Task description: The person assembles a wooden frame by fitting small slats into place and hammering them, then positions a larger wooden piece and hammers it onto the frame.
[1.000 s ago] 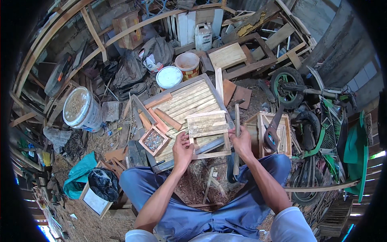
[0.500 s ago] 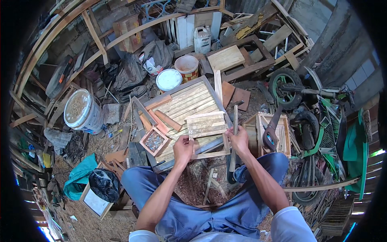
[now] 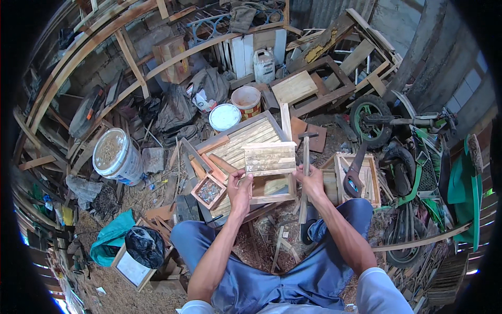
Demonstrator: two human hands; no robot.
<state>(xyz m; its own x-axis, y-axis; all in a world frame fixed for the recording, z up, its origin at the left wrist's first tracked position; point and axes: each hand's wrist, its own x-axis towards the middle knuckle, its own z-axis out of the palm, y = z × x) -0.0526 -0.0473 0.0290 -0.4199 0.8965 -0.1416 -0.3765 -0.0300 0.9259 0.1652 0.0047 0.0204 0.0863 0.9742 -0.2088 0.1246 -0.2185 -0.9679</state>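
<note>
A small slatted wooden panel (image 3: 270,158) is held up in front of me over the workbench. Its lower left corner is between the thumb and fingers of my left hand (image 3: 240,192). My right hand (image 3: 310,181) is closed round a hammer (image 3: 306,152), its head up and its handle hanging down, with the fingertips close to the panel's right edge. Just below the panel shows a light wooden frame (image 3: 273,199); whether the two are joined I cannot tell. Left of it, a small wooden box (image 3: 209,191) holds what look like nails.
The slatted bench top (image 3: 256,129) carries loose wood blocks (image 3: 222,163). A handsaw (image 3: 354,172) lies on a wooden crate (image 3: 374,178) at right, near a green motorbike (image 3: 413,172). Buckets (image 3: 225,117), a sawdust-filled pail (image 3: 116,157) and scrap wood surround the bench.
The panel has tipped up, baring more of the frame beneath it. The hammer's head now shows above my right hand. The whole view has shifted slightly.
</note>
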